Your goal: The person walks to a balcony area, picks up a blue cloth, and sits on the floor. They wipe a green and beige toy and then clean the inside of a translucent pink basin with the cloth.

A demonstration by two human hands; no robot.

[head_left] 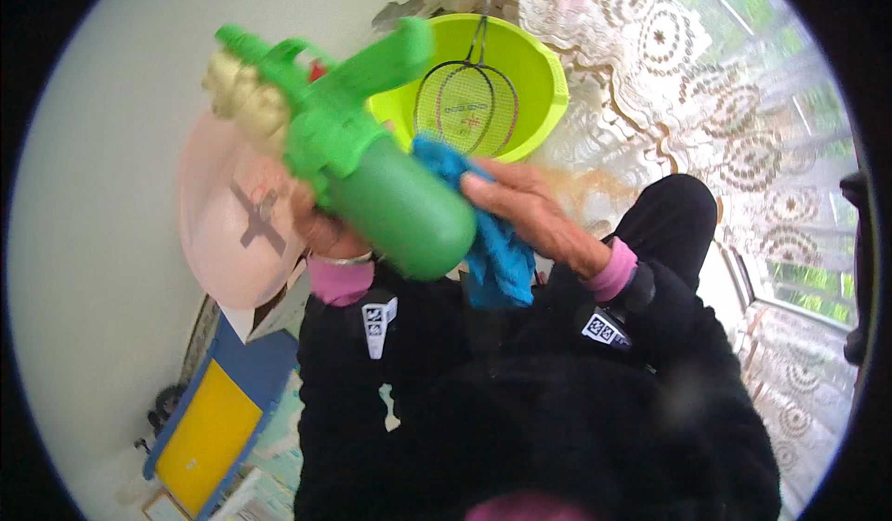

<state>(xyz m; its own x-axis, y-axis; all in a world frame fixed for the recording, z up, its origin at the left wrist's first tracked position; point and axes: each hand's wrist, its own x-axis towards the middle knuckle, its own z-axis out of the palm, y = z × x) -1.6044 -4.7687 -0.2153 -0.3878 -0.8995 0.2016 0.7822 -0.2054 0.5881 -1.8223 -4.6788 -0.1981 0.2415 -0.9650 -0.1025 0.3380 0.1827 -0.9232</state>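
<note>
A green plastic toy water gun (397,193) is held up in front of me, slightly blurred. It has a rounded tank, a handle sticking up to the right and a cream-coloured moulded part at its far left end. My left hand (327,227) grips it from below, with most of the fingers hidden behind the toy. In my right hand (536,204) is a bunched blue cloth (498,256), gripped beside the tank's right side. The cloth seems to touch the tank, and its lower end hangs down.
Behind the toy stands a lime-green plastic tub (547,68) with badminton rackets (477,103) in it. A pale pink basin (216,242) is at left by the wall. Lower left lies a blue and yellow board (209,430). A lace curtain (752,166) hangs along the right.
</note>
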